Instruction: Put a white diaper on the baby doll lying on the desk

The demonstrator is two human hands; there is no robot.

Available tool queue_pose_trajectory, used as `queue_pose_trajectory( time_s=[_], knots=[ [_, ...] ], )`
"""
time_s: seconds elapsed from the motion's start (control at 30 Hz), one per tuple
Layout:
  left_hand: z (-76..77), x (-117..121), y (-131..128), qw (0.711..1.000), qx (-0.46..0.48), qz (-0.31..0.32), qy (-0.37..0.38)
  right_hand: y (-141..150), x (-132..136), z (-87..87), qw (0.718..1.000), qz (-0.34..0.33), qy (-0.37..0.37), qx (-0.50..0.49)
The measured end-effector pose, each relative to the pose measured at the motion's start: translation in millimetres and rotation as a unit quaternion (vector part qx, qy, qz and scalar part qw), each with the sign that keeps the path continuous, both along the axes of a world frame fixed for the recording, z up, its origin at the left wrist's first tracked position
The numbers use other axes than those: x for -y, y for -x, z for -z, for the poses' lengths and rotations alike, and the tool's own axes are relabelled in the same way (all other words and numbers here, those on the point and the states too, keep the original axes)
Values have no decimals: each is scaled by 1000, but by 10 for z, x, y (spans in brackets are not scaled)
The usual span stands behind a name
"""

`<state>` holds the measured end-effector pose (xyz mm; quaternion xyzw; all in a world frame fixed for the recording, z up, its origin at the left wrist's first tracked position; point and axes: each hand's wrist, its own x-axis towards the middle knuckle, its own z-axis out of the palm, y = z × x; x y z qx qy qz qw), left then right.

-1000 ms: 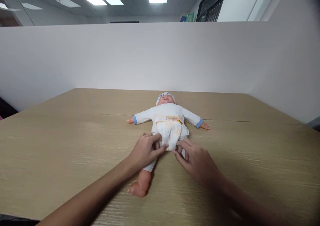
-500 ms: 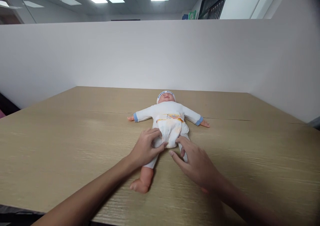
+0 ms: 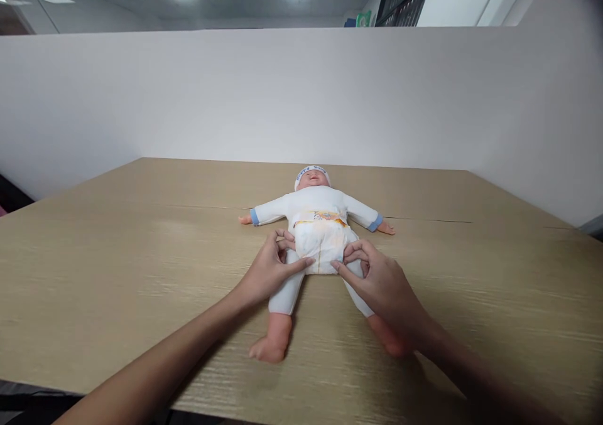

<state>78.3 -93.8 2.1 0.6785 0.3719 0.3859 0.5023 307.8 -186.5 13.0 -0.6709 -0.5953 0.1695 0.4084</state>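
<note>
A baby doll (image 3: 316, 200) in white clothes with blue cuffs lies on its back, head away from me, arms spread and legs apart. Over its hips sits a white diaper (image 3: 321, 244) with an orange-edged printed waistband. My left hand (image 3: 272, 263) grips the diaper's left leg edge, thumb on the front and fingers curled beside the hip. At the opposite leg edge, my right hand (image 3: 377, 277) pinches the diaper between thumb and bent fingers. That hand and forearm partly cover the doll's right-side leg in view.
The doll lies on a wood-grain table (image 3: 198, 249) with a thin seam across it. A pale partition wall (image 3: 301, 92) rises behind the table and along its right side. The table's front edge shows at lower left.
My right hand has moved slightly up and closed on the diaper's edge. The bunched diaper front is now spread wider and flatter. The doll's right-side leg shows more.
</note>
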Motion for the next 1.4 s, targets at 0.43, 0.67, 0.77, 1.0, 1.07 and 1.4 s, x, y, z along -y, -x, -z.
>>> queue_pose_trajectory(
  time_s=[0.43,0.67,0.77,1.0,1.07,1.4],
  knots=[
    [-209,64,37,994,-95,38,-35,-10,-7,-6,999,-21,5,41],
    [-185,-7,53,994,-41,87,59,-26,-29,26,998,-57,16,-15],
    [-152,-45,61,993,-24,89,75,-51,-44,35,996,-54,35,-54],
    [-123,-51,55,998,-44,36,1,-95,-10,102,997,-9,-69,27],
    [-116,-28,54,998,-53,3,-26,-87,-2,127,987,-10,-138,82],
    [29,-102,203,948,-93,-98,-286,-343,-182,202,950,13,-283,130]
  ],
)
